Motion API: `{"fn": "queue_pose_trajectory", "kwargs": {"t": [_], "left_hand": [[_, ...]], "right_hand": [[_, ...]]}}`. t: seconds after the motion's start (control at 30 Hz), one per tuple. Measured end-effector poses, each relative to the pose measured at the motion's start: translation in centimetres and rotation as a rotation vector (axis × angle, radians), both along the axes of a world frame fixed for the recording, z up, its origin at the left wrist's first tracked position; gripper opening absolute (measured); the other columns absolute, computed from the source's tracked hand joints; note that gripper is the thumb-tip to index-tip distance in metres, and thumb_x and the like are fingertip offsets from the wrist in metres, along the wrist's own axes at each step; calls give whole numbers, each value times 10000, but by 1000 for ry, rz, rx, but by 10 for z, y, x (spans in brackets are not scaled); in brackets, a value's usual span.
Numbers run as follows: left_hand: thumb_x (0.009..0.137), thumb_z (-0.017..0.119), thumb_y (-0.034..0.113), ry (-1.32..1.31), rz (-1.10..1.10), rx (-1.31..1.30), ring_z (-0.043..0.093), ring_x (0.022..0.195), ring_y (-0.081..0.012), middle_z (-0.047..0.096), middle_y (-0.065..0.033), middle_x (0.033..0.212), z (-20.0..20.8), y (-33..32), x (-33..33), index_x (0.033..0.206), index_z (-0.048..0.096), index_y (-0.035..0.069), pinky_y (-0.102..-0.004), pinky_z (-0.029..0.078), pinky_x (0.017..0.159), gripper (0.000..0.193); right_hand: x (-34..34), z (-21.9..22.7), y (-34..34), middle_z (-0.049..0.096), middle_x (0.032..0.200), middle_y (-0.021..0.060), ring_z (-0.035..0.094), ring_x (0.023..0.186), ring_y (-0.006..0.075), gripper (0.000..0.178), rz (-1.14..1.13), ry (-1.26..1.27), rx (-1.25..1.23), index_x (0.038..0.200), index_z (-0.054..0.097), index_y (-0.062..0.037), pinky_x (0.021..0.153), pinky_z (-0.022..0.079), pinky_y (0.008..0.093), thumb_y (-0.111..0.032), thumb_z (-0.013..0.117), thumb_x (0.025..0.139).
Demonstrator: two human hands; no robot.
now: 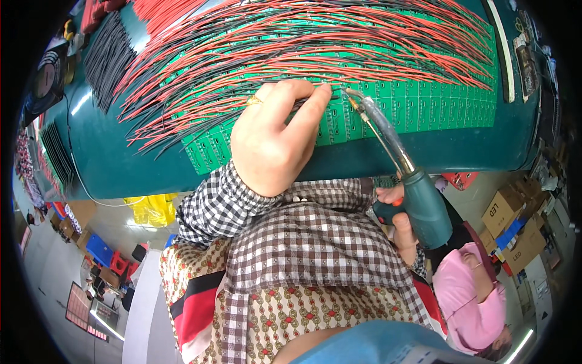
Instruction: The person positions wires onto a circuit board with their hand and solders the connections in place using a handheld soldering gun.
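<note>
My left hand (273, 136), with a ring on one finger, is closed in a pinch at the near edge of the green circuit board panels (439, 106). Dark wire shows between its thumb and fingers, though the pinched end is mostly hidden. My right hand (404, 230) grips a dark green soldering gun (428, 209), partly covering its handle. The gun's metal barrel and thin feed tube slant up to the left, bringing the tip just right of my left fingertips, over the boards. Rows of red and black wires (303, 45) lie across the panels.
Bundles of black wires (109, 60) and red wires (160, 15) lie at the far left of the green table (109, 161). Stacked boards (56, 155) stand at the left edge. A person in pink (470, 291) is at the right, near cardboard boxes (515, 224).
</note>
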State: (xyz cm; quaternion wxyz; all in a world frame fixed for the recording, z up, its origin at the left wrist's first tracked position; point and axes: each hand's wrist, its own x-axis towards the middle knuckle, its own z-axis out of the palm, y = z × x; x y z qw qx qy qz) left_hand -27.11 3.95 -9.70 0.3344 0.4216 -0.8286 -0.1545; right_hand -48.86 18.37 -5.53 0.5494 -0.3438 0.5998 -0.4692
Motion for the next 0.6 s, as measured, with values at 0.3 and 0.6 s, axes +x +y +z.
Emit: {"fn": "queue_pose_trajectory", "kwargs": {"t": [0.3, 0.6], "left_hand": [[641, 654, -30, 3, 9, -14, 574, 727, -207, 597, -59, 891, -2, 0, 1, 989, 682, 16, -307, 494, 601, 352], [655, 665, -76, -5, 8, 40, 595, 725, -222, 609, -75, 874, 6, 2, 4, 999, 692, 15, -318, 495, 607, 357]], "right_hand": [[4, 6, 2, 590, 958, 112, 614, 921, 245, 894, 10, 39, 120, 1329, 356, 123, 883, 520, 438, -518, 710, 816], [-1, 10, 5, 601, 1004, 153, 630, 896, 271, 864, -9, 12, 109, 1330, 354, 135, 885, 518, 431, -506, 675, 847]]}}
